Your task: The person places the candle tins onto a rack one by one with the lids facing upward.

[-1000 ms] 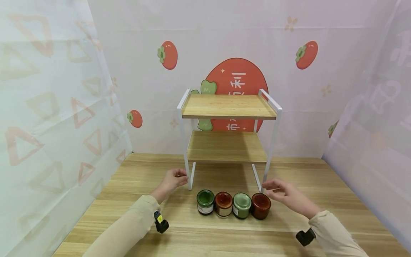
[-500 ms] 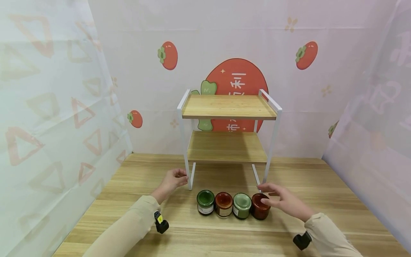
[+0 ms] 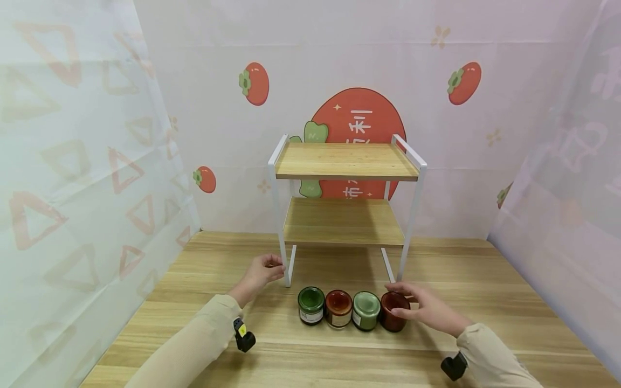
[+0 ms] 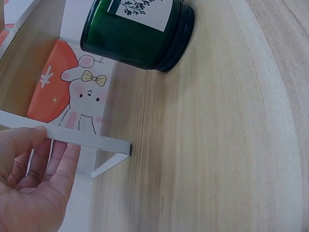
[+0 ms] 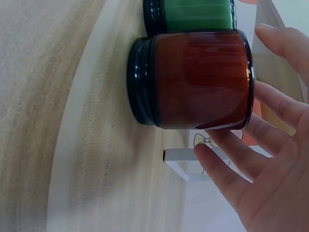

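Note:
My left hand (image 3: 256,278) pinches the white front-left leg (image 4: 89,138) of a two-tier wooden shelf (image 3: 346,160), thumb on one side and fingers on the other. In front of the shelf, a row of glass jars stands lid-down: a dark green jar (image 3: 311,306), an amber jar (image 3: 338,309), a pale green jar (image 3: 366,311) and a dark red jar (image 3: 394,323). My right hand (image 3: 432,311) is spread around the dark red jar at the row's right end. In the right wrist view its thumb is apart from the glass, and some fingers pass behind the jar.
The shelf's white front-right leg (image 3: 411,221) rises just behind the right hand. A wooden table (image 3: 233,372) extends around the jars. Patterned cloth walls (image 3: 218,118) enclose the back and both sides.
My right hand has moved left and slightly down, from beside the shelf's right leg to around the dark red jar. My left hand, the shelf and the jars stay in place.

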`<state>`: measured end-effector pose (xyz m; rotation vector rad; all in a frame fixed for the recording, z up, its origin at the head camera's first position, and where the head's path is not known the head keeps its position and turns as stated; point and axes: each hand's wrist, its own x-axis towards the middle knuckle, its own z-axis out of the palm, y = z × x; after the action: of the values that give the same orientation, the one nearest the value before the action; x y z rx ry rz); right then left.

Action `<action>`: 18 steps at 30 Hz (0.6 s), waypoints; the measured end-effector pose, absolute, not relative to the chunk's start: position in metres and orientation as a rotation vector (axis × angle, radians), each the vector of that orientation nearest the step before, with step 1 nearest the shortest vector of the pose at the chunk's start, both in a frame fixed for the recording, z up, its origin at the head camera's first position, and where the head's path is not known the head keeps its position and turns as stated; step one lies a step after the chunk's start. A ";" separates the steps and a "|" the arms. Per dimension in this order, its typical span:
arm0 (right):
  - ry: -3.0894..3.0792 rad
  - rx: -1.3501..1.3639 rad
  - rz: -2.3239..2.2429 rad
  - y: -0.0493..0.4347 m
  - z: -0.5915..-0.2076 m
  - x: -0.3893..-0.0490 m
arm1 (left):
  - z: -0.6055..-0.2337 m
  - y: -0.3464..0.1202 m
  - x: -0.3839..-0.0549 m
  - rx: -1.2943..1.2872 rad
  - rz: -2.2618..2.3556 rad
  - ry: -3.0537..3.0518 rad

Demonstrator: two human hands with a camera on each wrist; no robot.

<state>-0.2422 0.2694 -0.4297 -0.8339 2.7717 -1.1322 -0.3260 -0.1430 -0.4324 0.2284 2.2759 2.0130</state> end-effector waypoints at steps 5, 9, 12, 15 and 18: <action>2.765 -0.792 -1.110 0.271 -0.431 -0.242 | -0.433 -0.142 -0.326 0.227 2.022 2.276; 2.774 -0.777 -1.076 0.272 -0.434 -0.244 | -0.433 -0.141 -0.326 0.225 2.025 2.279; 2.776 -0.761 -1.063 0.273 -0.437 -0.245 | -0.433 -0.141 -0.326 0.226 2.023 2.282; 2.759 -0.746 -1.088 0.274 -0.439 -0.247 | -0.433 -0.142 -0.327 0.229 2.016 2.287; 2.742 -0.740 -1.118 0.275 -0.442 -0.248 | -0.434 -0.143 -0.328 0.237 2.010 2.288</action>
<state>-0.2481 0.2745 -0.4420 -0.7395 2.7415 -1.1181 -0.3275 -0.1430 -0.4338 0.2372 2.2884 2.0102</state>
